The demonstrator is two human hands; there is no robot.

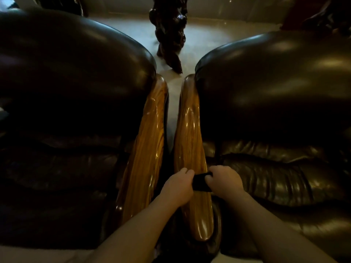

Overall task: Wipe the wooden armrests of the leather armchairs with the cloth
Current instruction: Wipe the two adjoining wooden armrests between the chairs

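Black cloth [201,182] is stretching between your gripping left hand [177,186] and right hand [224,180] across the armrest [190,130]; keep it taut, working away from your hands.

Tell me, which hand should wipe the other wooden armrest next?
Probably the left hand. It grips the dark cloth on the side nearest the left armrest, across the narrow gap. The right hand would have to cross over.
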